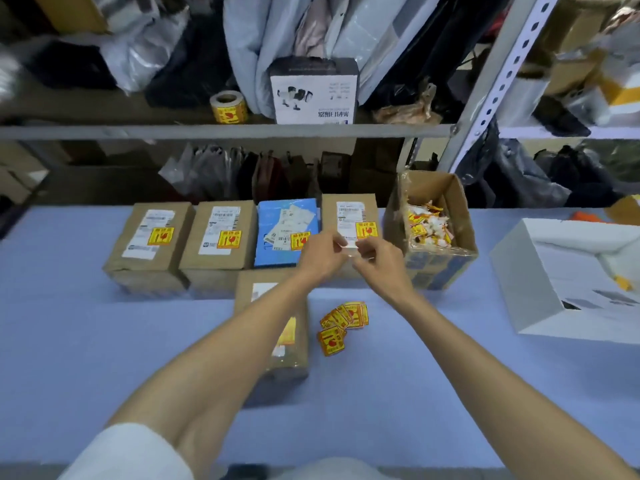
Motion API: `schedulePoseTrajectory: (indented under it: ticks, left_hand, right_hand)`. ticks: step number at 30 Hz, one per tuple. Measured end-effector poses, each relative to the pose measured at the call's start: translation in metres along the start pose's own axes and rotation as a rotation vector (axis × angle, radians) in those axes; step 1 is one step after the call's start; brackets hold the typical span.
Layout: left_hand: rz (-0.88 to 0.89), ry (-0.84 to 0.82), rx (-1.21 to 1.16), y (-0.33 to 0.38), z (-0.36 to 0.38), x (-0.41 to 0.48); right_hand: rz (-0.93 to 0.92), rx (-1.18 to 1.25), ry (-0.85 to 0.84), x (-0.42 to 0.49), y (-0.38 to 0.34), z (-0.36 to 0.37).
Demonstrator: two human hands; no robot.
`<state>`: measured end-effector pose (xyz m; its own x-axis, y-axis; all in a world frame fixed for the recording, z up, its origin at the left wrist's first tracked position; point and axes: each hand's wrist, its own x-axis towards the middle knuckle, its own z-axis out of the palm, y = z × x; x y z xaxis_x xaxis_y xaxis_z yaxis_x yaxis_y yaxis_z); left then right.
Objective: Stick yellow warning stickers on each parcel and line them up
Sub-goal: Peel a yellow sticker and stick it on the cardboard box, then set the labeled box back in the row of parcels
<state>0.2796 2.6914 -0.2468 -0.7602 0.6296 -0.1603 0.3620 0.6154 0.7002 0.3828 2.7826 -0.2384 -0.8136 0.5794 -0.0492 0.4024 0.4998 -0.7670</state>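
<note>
Both arms are reaching out over the pale blue worktop (pixel 104 341). The left hand (pixel 320 254) and the right hand (pixel 379 261) are meeting above the far row of parcels, fingers pinched together on a small white slip (pixel 348 245) held between them; whether it is a sticker or only backing paper I cannot tell.

Four parcels are standing side by side along the far edge of the worktop, touching or nearly so: a brown parcel (pixel 149 244) at the left end, a second brown parcel (pixel 218 240) beside it, a blue parcel (pixel 284 230), and a third brown parcel (pixel 349 213) at the right end. Each is wearing a yellow warning sticker on its top face.

A fifth parcel (pixel 294 344) is lying nearer to the person, out of the row and partly hidden under the left forearm. A yellow sticker is showing on its top.

Just to the right of that parcel, a loose strip of yellow stickers (pixel 341 323) is lying on the worktop. An open cardboard box (pixel 446 192) of crumpled sticker scraps is sitting beside the right end of the row. A white box (pixel 540 292) is lying further right. A sticker roll (pixel 228 107) is standing on the shelf (pixel 138 131) behind.
</note>
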Motion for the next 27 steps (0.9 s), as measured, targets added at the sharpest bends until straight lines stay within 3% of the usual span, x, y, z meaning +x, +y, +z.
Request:
schedulePoseTrajectory:
  ticks: [3, 6, 8, 10, 13, 16, 27]
  left_hand:
    - [-0.072, 0.138, -0.008, -0.05, -0.012, -0.04]
    - [-0.165, 0.289, 0.143, -0.093, -0.018, -0.074]
    - [-0.34, 0.28, 0.165, -0.118, -0.019, -0.094]
    - [-0.448, 0.18, -0.01, -0.14, -0.019, -0.108]
    - [-0.419, 0.093, -0.304, -0.163, -0.03, -0.126]
    - [-0.38, 0.052, -0.455, -0.17, -0.05, -0.15]
    - [-0.442, 0.18, -0.534, -0.282, -0.167, -0.254]
  right_hand:
    - [0.02, -0.012, -0.183, -0.023, -0.006, 0.044]
    - [0.087, -0.012, -0.263, -0.048, -0.005, 0.078]
    - [0.15, 0.026, -0.303, -0.065, -0.006, 0.094]
    - [0.15, 0.075, -0.331, -0.079, -0.006, 0.107]
    - [0.151, 0.185, -0.319, -0.092, -0.007, 0.12]
    - [0.229, 0.291, -0.344, -0.106, -0.017, 0.131]
    - [0.134, 0.327, -0.41, -0.17, -0.133, 0.263]
